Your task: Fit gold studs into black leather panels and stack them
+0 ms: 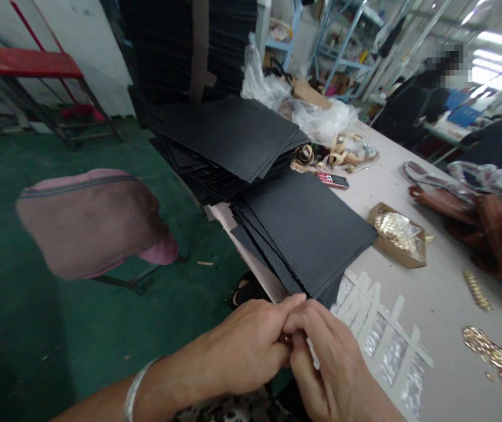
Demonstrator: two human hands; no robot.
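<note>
My left hand (pixel 246 346) and my right hand (pixel 334 363) meet at the near table edge, fingers pinched together on a small brownish part (pixel 285 339) that I cannot make out. Their fingertips lie just below a stack of black textured sheets (pixel 308 228). A silver bangle (pixel 134 392) circles my left wrist. White strips with small clear packets (pixel 383 340) lie on the table right beside my right hand.
A bigger pile of black sheets (pixel 229 135) lies further back. A cardboard box of gold fittings (pixel 398 234), loose gold pieces (pixel 497 357), a phone (pixel 332 180), brown leather bags (pixel 484 228) and plastic bags (pixel 321 120) sit on the table (pixel 436 293). A pink padded stool (pixel 92 220) stands left. A person sits far right.
</note>
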